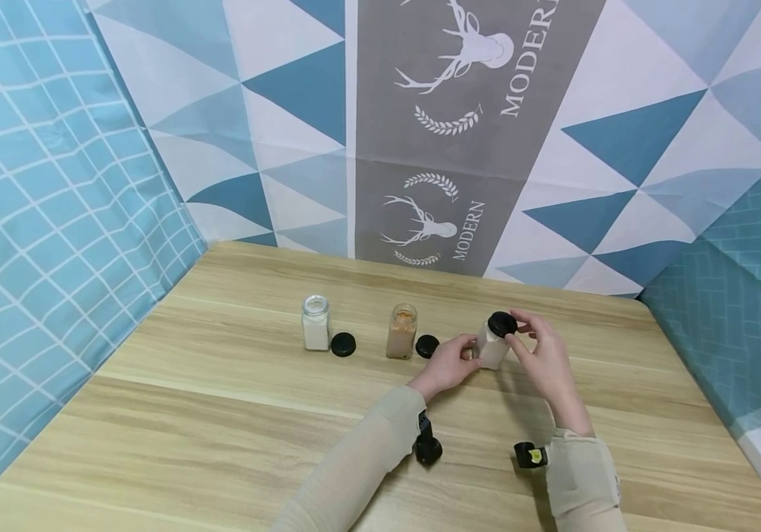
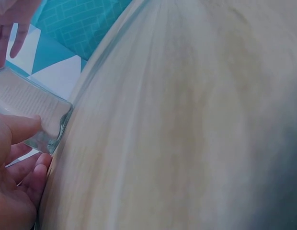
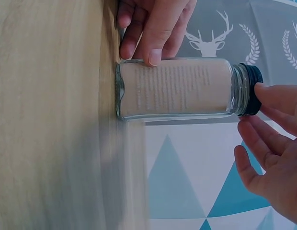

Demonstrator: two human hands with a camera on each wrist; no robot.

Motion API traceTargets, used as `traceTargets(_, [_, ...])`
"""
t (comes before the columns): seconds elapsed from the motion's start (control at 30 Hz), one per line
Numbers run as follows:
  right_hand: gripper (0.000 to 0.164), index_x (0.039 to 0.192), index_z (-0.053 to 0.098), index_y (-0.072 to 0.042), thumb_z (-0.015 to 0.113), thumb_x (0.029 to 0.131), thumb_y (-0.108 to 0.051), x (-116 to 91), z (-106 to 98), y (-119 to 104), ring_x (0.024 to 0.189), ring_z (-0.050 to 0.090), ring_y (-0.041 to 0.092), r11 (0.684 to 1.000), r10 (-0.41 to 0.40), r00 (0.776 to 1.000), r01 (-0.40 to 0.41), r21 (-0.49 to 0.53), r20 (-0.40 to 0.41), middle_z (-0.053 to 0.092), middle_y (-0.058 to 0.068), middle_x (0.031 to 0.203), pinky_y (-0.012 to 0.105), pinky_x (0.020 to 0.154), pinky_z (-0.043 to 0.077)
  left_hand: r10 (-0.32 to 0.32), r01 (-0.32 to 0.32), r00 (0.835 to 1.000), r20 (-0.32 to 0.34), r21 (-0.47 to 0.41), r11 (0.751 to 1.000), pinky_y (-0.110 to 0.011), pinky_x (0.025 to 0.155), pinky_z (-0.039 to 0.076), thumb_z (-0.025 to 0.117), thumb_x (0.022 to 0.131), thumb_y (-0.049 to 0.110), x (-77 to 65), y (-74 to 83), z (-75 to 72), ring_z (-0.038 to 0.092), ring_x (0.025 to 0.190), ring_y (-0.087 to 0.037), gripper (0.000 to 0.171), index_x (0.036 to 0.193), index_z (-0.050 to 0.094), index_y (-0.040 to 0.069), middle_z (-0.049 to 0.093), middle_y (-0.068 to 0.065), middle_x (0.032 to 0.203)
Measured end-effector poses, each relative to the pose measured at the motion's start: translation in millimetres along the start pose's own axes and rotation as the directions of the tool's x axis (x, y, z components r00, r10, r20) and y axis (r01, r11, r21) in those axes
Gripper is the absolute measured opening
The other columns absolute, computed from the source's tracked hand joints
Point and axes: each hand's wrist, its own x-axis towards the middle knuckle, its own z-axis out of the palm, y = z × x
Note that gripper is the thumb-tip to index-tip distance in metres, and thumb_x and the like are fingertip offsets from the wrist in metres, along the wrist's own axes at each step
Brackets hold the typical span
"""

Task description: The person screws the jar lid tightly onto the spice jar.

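A square glass spice jar [image 3: 179,88] filled with pale beige powder stands upright on the table at the right. My left hand [image 1: 450,364] holds its lower body between thumb and fingers. On the jar's mouth sits a black lid [image 1: 503,324], pinched at its rim by the thumb and fingers of my right hand [image 1: 547,362]. Glass neck shows below the lid in the right wrist view. In the left wrist view the jar's base [image 2: 57,134] rests at the wood surface, and the lid is out of frame.
Left of my hands stands an uncapped jar of orange-brown powder [image 1: 401,332], with a black lid [image 1: 427,346] beside it. Farther left is an uncapped jar of white powder [image 1: 316,325] and another black lid [image 1: 343,344]. Patterned cloth [image 1: 287,111] borders the wooden table [image 1: 188,414].
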Motion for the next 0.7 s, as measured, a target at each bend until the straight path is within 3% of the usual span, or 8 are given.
traceTargets(0.7, [0.037, 0.124, 0.049, 0.002, 0.055, 0.087, 0.001, 0.2, -0.8, 1.1, 0.094, 0.056, 0.033, 1.000, 0.006, 1.000, -0.006, -0.028, -0.002, 0.053, 0.021, 0.120, 0.049, 0.086, 0.041, -0.001, 0.001, 1.000, 0.005, 0.017, 1.000, -0.018, 0.069, 0.041, 0.060, 0.088, 0.020, 0.0, 0.8, -0.3, 0.048, 0.081, -0.007, 0.045, 0.130, 0.048, 0.010, 0.060, -0.004, 0.109])
